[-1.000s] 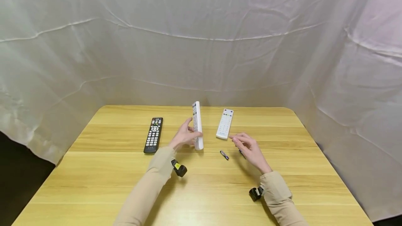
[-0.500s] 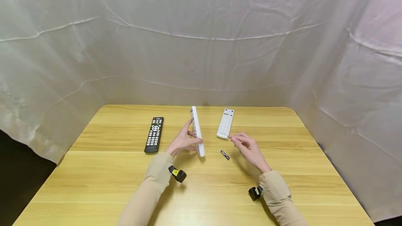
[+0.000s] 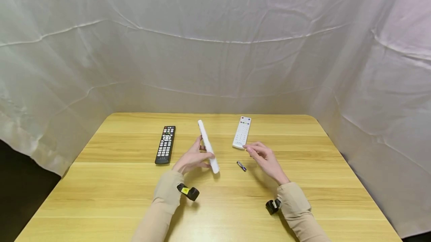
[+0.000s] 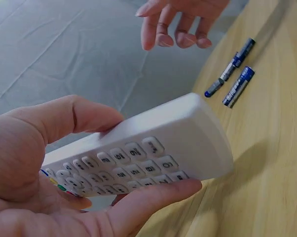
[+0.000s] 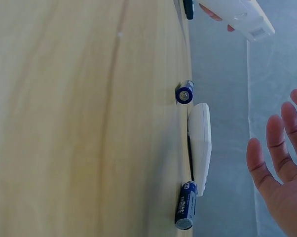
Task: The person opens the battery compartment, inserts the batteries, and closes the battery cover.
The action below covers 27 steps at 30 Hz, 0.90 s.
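Note:
My left hand (image 3: 192, 158) grips a white remote control (image 3: 208, 146) by its long edges, on its side above the table. In the left wrist view its keypad (image 4: 129, 170) shows, thumb along one edge and a finger along the other. Head-on, only a narrow white edge is visible. My right hand (image 3: 266, 161) hovers with loosely bent fingers, no object seen in it. In the right wrist view its fingers (image 5: 282, 148) are spread. Below it lie blue batteries (image 5: 186, 205); one battery (image 3: 241, 166) shows between the hands in the head view.
A second white remote control (image 3: 241, 132) lies keypad up beyond my right hand. To the left, a black remote control (image 3: 165, 144) lies on the wooden table (image 3: 111, 193). Pale cloth (image 3: 215, 66) hangs behind the table and along its sides.
The left hand has drawn slightly back and left, turning the white remote control so its keypad faces away from the head view and its near end sits lower. The right hand barely moved.

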### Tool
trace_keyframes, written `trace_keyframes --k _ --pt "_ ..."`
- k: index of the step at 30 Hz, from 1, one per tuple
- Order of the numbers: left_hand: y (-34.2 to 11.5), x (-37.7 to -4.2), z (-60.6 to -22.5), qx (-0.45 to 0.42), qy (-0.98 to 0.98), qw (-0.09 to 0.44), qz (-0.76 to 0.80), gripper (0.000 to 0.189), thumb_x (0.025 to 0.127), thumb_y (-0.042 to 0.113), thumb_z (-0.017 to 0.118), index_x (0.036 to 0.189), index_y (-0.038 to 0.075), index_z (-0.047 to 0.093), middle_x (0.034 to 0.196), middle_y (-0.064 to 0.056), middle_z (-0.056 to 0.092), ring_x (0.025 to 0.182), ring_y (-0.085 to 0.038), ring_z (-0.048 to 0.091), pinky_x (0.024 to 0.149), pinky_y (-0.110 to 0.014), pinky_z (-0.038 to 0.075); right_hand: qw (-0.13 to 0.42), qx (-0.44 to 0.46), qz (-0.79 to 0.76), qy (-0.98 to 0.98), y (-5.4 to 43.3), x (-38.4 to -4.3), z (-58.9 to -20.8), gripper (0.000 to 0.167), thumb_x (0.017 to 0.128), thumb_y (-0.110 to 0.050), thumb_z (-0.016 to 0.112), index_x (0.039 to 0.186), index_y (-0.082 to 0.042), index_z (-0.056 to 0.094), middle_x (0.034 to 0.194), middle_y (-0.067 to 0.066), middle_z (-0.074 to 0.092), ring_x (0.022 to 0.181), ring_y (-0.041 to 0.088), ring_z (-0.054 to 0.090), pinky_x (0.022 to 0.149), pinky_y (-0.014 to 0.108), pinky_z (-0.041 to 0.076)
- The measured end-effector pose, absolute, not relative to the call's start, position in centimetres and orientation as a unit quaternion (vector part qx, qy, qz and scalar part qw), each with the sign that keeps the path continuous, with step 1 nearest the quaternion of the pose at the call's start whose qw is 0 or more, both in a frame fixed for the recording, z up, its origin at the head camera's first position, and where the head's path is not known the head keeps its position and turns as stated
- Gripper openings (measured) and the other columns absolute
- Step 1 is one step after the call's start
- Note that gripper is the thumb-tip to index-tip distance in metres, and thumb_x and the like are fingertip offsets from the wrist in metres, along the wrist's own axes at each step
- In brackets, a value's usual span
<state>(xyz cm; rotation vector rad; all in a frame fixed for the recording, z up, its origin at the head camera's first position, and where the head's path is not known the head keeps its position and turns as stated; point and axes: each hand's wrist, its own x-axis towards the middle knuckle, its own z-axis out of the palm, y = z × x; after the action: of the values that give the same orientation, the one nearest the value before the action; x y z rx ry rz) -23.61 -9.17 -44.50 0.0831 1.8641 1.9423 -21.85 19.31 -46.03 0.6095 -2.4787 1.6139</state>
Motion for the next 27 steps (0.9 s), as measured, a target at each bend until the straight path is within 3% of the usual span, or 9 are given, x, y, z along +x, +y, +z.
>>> trace_keyframes --k 4,10,18,21,27 --pt "-9.3 -23.4 -44.9 0.038 0.664 0.225 0.712 0.102 0.088 -0.008 0.06 0.162 0.014 -0.007 0.14 -0.029 0.029 0.131 -0.054 0.044 0.104 -0.064 0.052 0.057 0.197 0.531 -0.822 19.1 -21.8 -45.8 0.027 0.103 -0.013 0.056 0.123 -0.001 0.069 0.117 0.024 0.066 0.1 0.004 0.059 0.086 0.016 0.055" --pt "-9.0 -23.1 -45.3 0.053 0.637 0.233 0.733 0.097 0.094 -0.006 0.051 0.161 0.018 -0.016 0.162 -0.034 0.003 0.144 -0.06 0.023 0.111 -0.073 0.038 0.053 0.204 0.538 -0.816 18.7 -22.0 -45.5 0.028 0.103 -0.013 0.055 0.123 0.002 0.068 0.12 0.025 0.066 0.105 0.02 0.063 0.089 0.017 0.055" --pt "-8.7 -22.6 -45.3 0.028 0.624 0.22 0.75 0.073 0.105 0.014 0.037 0.162 0.013 -0.01 0.16 -0.036 0.012 0.143 -0.057 0.025 0.113 -0.072 0.038 0.045 0.209 0.55 -0.807 18.3 -22.2 -45.3 0.029 0.103 -0.012 0.054 0.121 0.008 0.067 0.118 0.032 0.062 0.097 0.002 0.059 0.086 0.017 0.054" --pt "-8.5 -22.5 -45.3 0.019 0.61 0.214 0.763 0.067 0.109 0.022 0.032 0.162 0.012 -0.007 0.159 -0.036 0.014 0.143 -0.057 0.024 0.115 -0.073 0.034 0.045 0.211 0.552 -0.806 18.2 -22.2 -45.2 0.029 0.104 -0.013 0.054 0.122 0.006 0.067 0.118 0.031 0.063 0.097 0.001 0.059 0.086 0.017 0.055" --pt "-8.4 -22.4 -45.3 0.001 0.617 0.189 0.764 0.061 0.111 0.027 0.028 0.162 0.008 0.001 0.156 -0.036 0.024 0.141 -0.054 0.033 0.112 -0.07 0.042 0.047 0.216 0.55 -0.805 17.8 -22.2 -45.0 0.028 0.104 -0.013 0.054 0.124 0.001 0.068 0.12 0.029 0.064 0.1 0.003 0.06 0.087 0.017 0.054"
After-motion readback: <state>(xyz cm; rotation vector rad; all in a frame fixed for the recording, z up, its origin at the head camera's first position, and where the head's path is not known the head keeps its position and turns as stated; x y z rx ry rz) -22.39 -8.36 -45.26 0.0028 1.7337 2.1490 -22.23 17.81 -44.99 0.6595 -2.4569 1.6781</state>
